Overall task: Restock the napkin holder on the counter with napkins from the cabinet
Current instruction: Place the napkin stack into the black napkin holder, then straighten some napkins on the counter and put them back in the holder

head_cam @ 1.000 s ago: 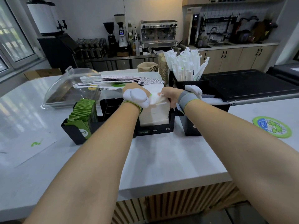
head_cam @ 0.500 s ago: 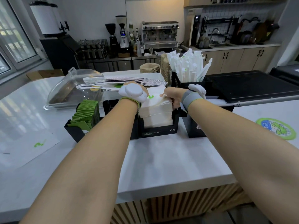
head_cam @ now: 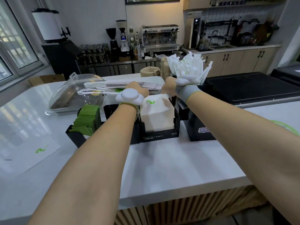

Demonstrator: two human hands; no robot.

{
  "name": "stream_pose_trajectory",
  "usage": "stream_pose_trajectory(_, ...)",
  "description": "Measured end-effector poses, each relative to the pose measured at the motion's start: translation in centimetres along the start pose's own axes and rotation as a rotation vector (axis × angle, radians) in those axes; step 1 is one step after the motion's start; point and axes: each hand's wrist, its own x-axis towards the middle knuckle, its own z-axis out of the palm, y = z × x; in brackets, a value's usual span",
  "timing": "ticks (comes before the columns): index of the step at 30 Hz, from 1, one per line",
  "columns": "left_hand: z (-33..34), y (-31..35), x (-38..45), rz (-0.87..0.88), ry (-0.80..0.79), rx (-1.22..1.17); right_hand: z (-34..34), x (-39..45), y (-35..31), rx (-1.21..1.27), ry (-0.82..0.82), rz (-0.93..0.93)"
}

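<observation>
Fingertips of left hand (head_cam: 135, 89) and right hand (head_cam: 168, 88) hidden behind knuckles; napkin stack (head_cam: 156, 114) base masked by black holder (head_cam: 160, 135).

a: what is the person wearing?
b: both forearms are bare, no sleeves in view. the left hand (head_cam: 135, 90) has a rounded white pod (head_cam: 129, 96) on its back, smooth and oval, like a pebble with a seam round its edge.
a: how is it held on?
b: by a thin band (head_cam: 129, 105) at the wrist, edged in lime green.
a: and the other side?
b: the right hand (head_cam: 168, 88) wears a pale grey fabric cuff (head_cam: 186, 93), wider than the left band, with a lime green trim along its lower edge. a similar white pod (head_cam: 182, 82) sits above it.
a: any markings, cables or screws?
b: none that can be made out.
</observation>
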Motion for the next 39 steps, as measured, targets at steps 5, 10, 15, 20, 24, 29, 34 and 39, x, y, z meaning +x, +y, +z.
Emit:
stream_pose_trajectory(5, 2.2, 0.6, 0.4, 0.186, 0.061, 0.061, 3.1, 0.5, -0.1, -0.219, 0.136, -0.210)
stream_pose_trajectory(10, 5.1, -0.4, -0.2, 0.310, -0.070, 0.186, 5.8, -1.5, 1.3, -0.340, 0.147, -0.386)
stream_pose_trajectory(15, 6.7, -1.8, 0.2, 0.313, -0.121, 0.356, 6.4, -1.3, 2.4, -0.293, 0.164, -0.394)
stream_pose_trajectory(20, 7.2, -2.2, -0.1, 0.292, -0.130, 0.326, 6.6, -1.5, 2.3, -0.290, 0.141, -0.395)
stream_pose_trajectory(24, 5.7, -1.7, -0.1, 0.215, -0.144, 0.266, 5.7, -1.1, 1.9, -0.270, 0.131, -0.363)
stream_pose_trajectory(29, 2.4, -1.6, -0.7, 0.168, 0.129, -0.240, 4.2, -1.2, 0.5, -0.152, 0.284, -0.360)
stream_pose_trajectory(34, -1.0, -3.9, -1.7, -0.001, 0.205, -0.612, 5.2, -3.1, -4.3, 0.356, 0.201, -0.403)
stream_pose_trajectory(39, -3.5, -7.3, -4.0, -0.057, 0.303, -0.649, 6.5, -5.4, -7.0, 0.541, -0.133, -0.389)
